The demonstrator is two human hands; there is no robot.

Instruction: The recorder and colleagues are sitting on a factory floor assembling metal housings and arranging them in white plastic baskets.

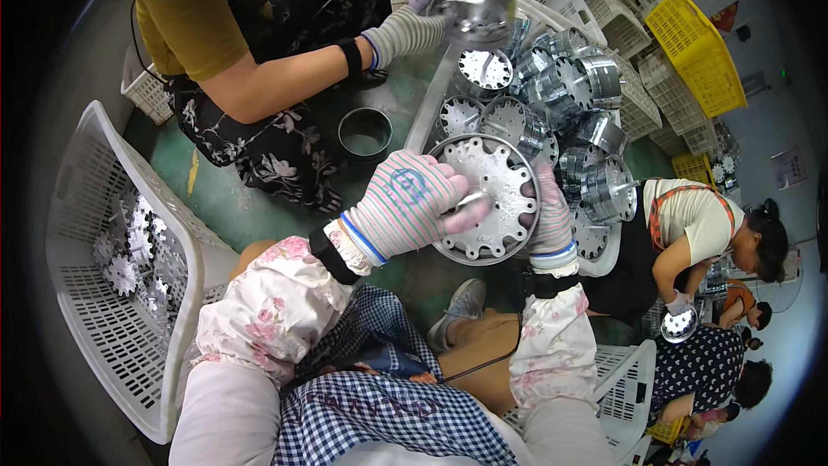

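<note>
While holding the metal drum (487,174) up by the near edge of a white crate (613,250), grips its right side with the right hand (553,217) and bends the left hand (409,204) toward the middle of its notched plate (498,229), near a short pale pin (474,199). Cannot tell, for blur, whether pinching that pin. Has many similar drums (561,86) heaped in the crate beyond. Faces a co-worker's gloved hand (404,36) on another drum (477,15). Has an open metal can (365,133) on the green floor (226,183), and, to the left, gear-shaped plates (138,242) in a second crate (73,250).
</note>
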